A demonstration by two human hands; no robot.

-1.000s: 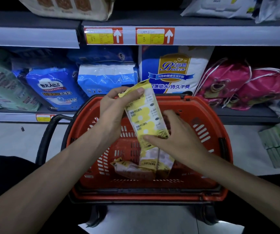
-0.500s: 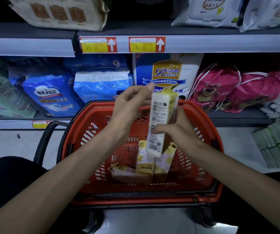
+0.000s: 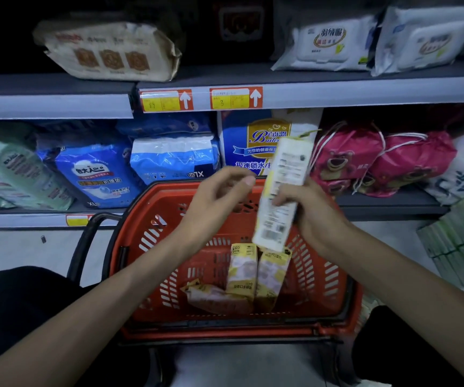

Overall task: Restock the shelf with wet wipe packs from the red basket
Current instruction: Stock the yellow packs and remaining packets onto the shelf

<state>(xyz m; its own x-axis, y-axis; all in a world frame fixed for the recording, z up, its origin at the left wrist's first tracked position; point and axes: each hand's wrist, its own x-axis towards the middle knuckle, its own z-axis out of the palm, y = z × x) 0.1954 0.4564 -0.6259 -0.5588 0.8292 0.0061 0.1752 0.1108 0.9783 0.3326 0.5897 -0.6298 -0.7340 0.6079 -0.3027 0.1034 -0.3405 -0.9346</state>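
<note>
Since half a second ago the left hand (image 3: 217, 199) has come off the wet wipe pack (image 3: 286, 174) and now sits just to its left, fingers loosely curled, holding nothing, thumb tip near the forefinger but blurred. The pack has risen a little and is carried by the right hand (image 3: 312, 210) alone, whose fingers wrap its right edge at about mid-length while the thumb presses on the face turned to the camera. The pack is long and narrow, standing nearly upright with its top leaning slightly to the right. The side in view is white, covered in small dark print, with a barcode near the lower end and a strip of yellow along the left edge and the crimped top. Directly below both hands is the red basket (image 3: 152, 247), its slotted walls open to view. Inside it, under the held pack, lie the remaining packs (image 3: 256, 277), yellow and white: two stand side by side, touching, and a third lies flat to their left. Beyond the hands runs the shelf edge (image 3: 337, 93) with two red and yellow price tags (image 3: 235, 98) above the left hand. Pink bear bags (image 3: 365, 163) sit past the right hand, blue bagged goods (image 3: 96, 174) past the left.
</note>
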